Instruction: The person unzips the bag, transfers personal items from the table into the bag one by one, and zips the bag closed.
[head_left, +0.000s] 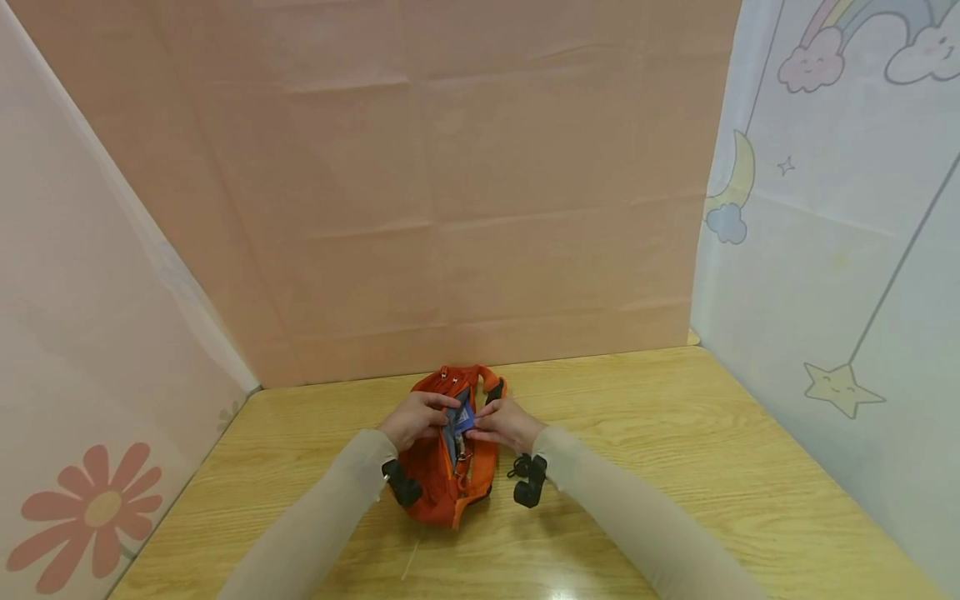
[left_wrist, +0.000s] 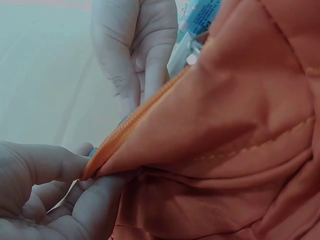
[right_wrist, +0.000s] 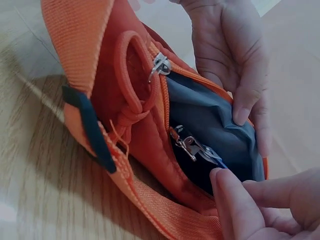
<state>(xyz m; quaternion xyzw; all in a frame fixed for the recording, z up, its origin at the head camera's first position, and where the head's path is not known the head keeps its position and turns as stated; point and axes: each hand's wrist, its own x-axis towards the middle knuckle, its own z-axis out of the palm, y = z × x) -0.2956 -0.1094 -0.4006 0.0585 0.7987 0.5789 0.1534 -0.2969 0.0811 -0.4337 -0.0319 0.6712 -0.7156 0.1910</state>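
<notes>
An orange bag point(head_left: 431, 487) is laid on the bench point(head_left: 622, 425), with its zipped pocket opened toward both hands. The zipped edge point(left_wrist: 125, 131) is pinched between thumb and fingers by the left hand point(head_left: 412, 419); this grip is narrow. The fingertips of the right hand point(head_left: 512, 423) are placed at the pocket mouth, beside a blue packet point(head_left: 464, 419); whether the packet is gripped cannot be told. A metal clip point(right_wrist: 188, 147) is seated inside against the grey lining point(right_wrist: 200, 107). A cord loop point(right_wrist: 121, 65) is knotted near the zip pull point(right_wrist: 161, 65).
</notes>
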